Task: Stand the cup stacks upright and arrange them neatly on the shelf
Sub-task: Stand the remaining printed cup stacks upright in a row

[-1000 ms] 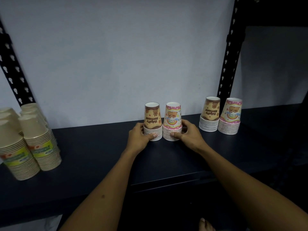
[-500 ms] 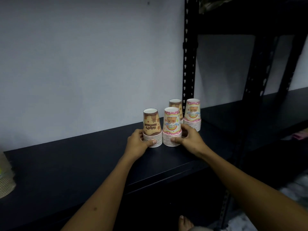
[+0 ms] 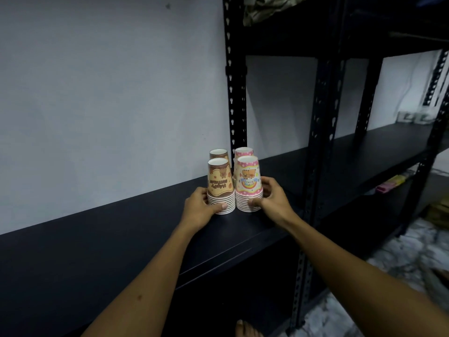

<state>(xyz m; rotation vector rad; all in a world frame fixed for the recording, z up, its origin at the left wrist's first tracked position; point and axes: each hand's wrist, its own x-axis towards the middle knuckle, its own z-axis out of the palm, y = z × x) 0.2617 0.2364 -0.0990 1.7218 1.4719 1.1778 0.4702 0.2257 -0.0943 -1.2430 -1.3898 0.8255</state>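
Two stacks of upside-down paper cups stand side by side on the black shelf (image 3: 121, 234). My left hand (image 3: 200, 209) grips the base of the brown-and-yellow stack (image 3: 220, 183). My right hand (image 3: 269, 199) grips the base of the pink-rimmed stack (image 3: 249, 181). Directly behind them stand another brown stack (image 3: 218, 154) and another pink stack (image 3: 243, 151), mostly hidden, only their tops showing. All stand upright, close to the wall and the shelf's upright post (image 3: 234, 93).
A second black shelf bay (image 3: 376, 152) runs to the right past the posts. Pink and yellow items (image 3: 391, 183) lie on a lower level at the right. My bare foot (image 3: 246, 330) shows on the patterned floor below.
Both hands have slid the two front stacks to the right along the shelf until they stand in front of the back pair. My view has turned right; the tall stacks at the left are out of frame.
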